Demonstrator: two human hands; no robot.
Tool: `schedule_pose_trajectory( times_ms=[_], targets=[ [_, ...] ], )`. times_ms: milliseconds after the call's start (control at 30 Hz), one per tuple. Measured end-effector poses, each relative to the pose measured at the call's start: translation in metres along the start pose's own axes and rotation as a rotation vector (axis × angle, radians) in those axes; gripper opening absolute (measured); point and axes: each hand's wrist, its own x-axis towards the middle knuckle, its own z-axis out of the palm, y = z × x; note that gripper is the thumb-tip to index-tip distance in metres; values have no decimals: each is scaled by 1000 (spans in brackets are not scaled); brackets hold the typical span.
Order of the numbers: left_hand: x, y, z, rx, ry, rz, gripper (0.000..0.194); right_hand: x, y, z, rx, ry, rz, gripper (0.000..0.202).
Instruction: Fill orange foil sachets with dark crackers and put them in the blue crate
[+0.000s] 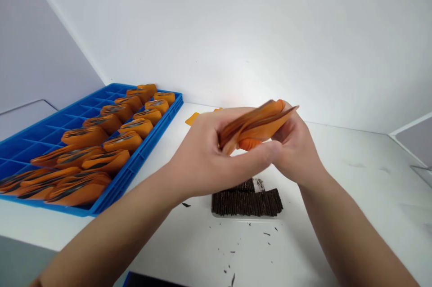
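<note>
An orange paper packet (261, 127) is held up between both hands above the white table, its top edge parted into layers. My left hand (205, 156) is closed around its left end, thumb stretched along the near side. At the other end, my right hand (297, 147) grips the packet, with its fingers partly hidden behind it. Orange ribbed coverings show on some fingertips. Below the hands lies a bundle of thin dark brown sticks (246, 202) in a shallow clear tray (249, 220); the hands cover its far part.
To the left stands a blue compartment tray (42, 134) with several filled orange packets (84, 136) in rows. Another orange piece (192, 118) lies behind my left hand. Dark crumbs (232, 252) are scattered in front. A dark blue-edged object (148, 280) shows at the bottom edge. White walls enclose the table.
</note>
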Motion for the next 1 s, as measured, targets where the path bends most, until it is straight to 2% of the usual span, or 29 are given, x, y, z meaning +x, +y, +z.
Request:
schedule_pose_trajectory(
  times_ms=[100,200,333,433,500,567,667,767,833,900,1000],
  targets=[
    [-1,-4,10,92,-1,16,13,-9,3,14,-170,100,-77,50],
    [-1,-11,15,172,-15,35,8,-16,4,27,-217,131,-104,78],
    [5,-26,16,239,-64,11,21,-15,8,23,-246,33,-99,110],
    [18,-47,13,291,-46,-75,13,-10,14,8,-335,-102,-27,121],
    [26,-67,10,375,-14,-193,18,-7,20,-1,-377,-182,19,116],
    [32,-91,8,450,-14,-281,23,-4,29,-6,-407,-254,73,101],
    [34,-122,9,583,-119,-399,19,-1,50,-8,-460,-350,170,79],
    [30,-141,10,764,-197,-507,19,3,73,-9,-495,-395,239,60],
    [30,-144,9,848,-214,-547,24,6,84,-12,-494,-383,252,53],
    [34,-139,3,899,-209,-560,26,7,89,-17,-495,-336,251,57],
    [40,-112,-15,941,-125,-527,31,6,85,-25,-514,-251,261,60]
  ],
)
